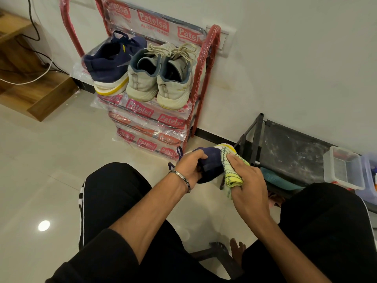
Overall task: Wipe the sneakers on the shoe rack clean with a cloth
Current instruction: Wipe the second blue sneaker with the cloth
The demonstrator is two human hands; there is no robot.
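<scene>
Left hand (190, 167) grips a navy sneaker (210, 163) while right hand (246, 178) presses a yellow cloth (230, 166) against it.

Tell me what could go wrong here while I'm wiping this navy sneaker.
1. The left hand grips the navy sneaker in the air above the floor; hard rubbing could knock it loose.
2. Its lace hangs free and might snag the cloth pressed on by the right hand.
3. The rack is still in loose plastic wrap, so a returned sneaker may slide.

Both forearms reach forward; the left hand (190, 167) is curled in a grip, the right hand (245, 176) flatter.
</scene>
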